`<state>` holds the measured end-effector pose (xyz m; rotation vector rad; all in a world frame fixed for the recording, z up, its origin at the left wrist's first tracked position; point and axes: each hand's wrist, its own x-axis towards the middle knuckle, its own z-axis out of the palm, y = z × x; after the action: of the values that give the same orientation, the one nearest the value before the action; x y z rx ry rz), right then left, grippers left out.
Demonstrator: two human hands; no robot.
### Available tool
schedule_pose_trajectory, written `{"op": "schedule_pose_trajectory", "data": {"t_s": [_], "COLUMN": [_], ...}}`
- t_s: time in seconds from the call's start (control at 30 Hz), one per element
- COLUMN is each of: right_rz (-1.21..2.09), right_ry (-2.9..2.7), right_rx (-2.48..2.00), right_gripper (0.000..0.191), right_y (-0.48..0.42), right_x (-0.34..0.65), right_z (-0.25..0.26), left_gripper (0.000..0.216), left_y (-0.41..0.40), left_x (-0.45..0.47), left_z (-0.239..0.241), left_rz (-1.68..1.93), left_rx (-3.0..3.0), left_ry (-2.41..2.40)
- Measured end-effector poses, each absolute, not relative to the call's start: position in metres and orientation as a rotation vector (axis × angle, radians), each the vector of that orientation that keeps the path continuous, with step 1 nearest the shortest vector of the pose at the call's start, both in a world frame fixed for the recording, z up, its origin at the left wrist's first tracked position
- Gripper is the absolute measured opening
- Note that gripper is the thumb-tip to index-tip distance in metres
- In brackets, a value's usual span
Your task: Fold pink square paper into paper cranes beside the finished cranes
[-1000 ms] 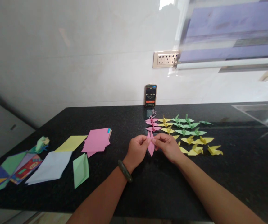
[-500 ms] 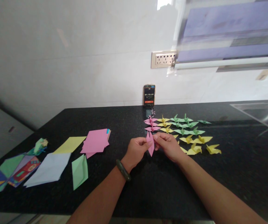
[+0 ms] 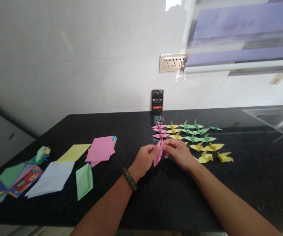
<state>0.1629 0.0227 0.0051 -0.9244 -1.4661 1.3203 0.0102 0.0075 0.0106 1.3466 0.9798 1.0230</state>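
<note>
A pink folded origami paper (image 3: 158,156), long and pointed, is held upright over the dark counter between both hands. My left hand (image 3: 145,159) pinches its left side with thumb and fingers. On the other side, my right hand (image 3: 177,151) has its thumb and fingertips closed on the paper's right edge. Just beyond the hands lie several pink paper cranes (image 3: 161,135), with yellow cranes (image 3: 175,136) and green cranes (image 3: 192,138) in rows to their right. More yellow cranes (image 3: 205,157) sit beside my right hand, partly hidden by it.
Pink paper sheets (image 3: 100,149) lie on the left, with a yellow sheet (image 3: 73,152), white sheets (image 3: 52,177) and a folded green paper (image 3: 84,182) near them. A phone (image 3: 157,101) showing a timer leans on the wall. A sink (image 3: 279,119) is at the far right.
The pink paper has turned in my hands: its lower tip now leans left, and its two upper points, apart before, now appear together. Both hands stay nearly in place.
</note>
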Motion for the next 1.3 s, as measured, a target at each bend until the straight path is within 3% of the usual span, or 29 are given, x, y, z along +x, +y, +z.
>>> {"op": "schedule_pose_trajectory", "data": {"t_s": [0.83,1.07,1.3], "right_rz": [1.383,1.382,1.377], "right_ry": [-1.394,-1.374,-1.434], "right_rx": [-0.873,-0.845,-0.965], "right_gripper": [0.020,0.033,0.022], "right_y": [0.023,0.023,0.020], "right_x": [0.160,0.158,0.157], "right_z": [-0.002,-0.001,0.007], "left_gripper": [0.026,0.023,0.022], "left_y": [0.010,0.009,0.007], "left_x": [0.004,0.006,0.008], "left_z": [0.004,0.004,0.003], "left_rz": [1.034,1.056,1.115], "left_rx": [1.400,1.486,1.562], "left_ry": [0.995,1.042,1.175]}}
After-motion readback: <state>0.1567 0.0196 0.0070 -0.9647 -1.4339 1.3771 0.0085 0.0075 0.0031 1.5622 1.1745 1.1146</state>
